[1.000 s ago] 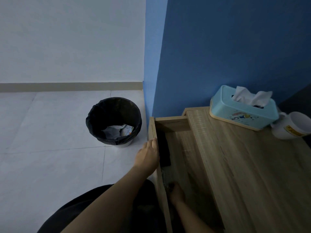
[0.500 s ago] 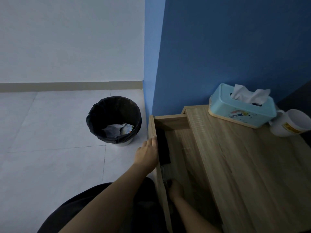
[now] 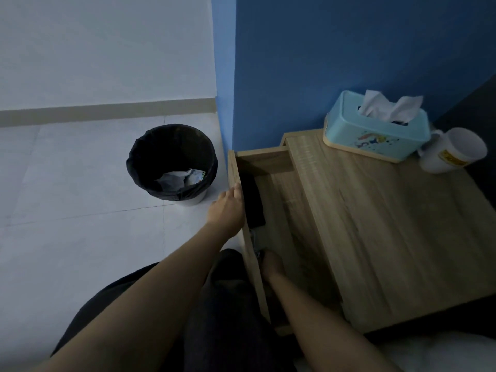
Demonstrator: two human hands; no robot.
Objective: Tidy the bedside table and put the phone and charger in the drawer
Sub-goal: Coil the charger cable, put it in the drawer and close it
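Head view, dim light. Largest item: my bedside table (image 3: 389, 237), pale wood, to the right of both my hands and reaching well beyond them to the blue wall (image 3: 349, 63). White tiled floor (image 3: 67, 210) spreads out left of my left hand.

Drawer (image 3: 279, 200) stands pulled out at the table's left side, between my left hand and the tabletop. My left hand (image 3: 228, 210) rests against the outside of the drawer front, fingers (image 3: 236, 189) laid together and flat along its top edge; it holds nothing. My right hand (image 3: 272, 264) is down inside the drawer at the near end, close behind my left hand. It sits in shadow, so I cannot tell whether it is spread, curled or gripping anything.

Bin (image 3: 171, 163) with a black liner stands on the floor beyond and to the left of my left hand, apart from the drawer; crumpled paper lies in it.

Tissue box (image 3: 375, 132), light blue, sits at the far end of the tabletop against the wall, well beyond my right hand, with a tissue sticking up. White mug (image 3: 453, 150) is just to its right.

Phone (image 3: 252, 202), dark and flat, lies inside the drawer along the front panel, just on the other side of the wood from my left hand and beyond my right. Something small and pale, likely the charger (image 3: 255, 242), lies between the phone and my right hand; too dark to make out.
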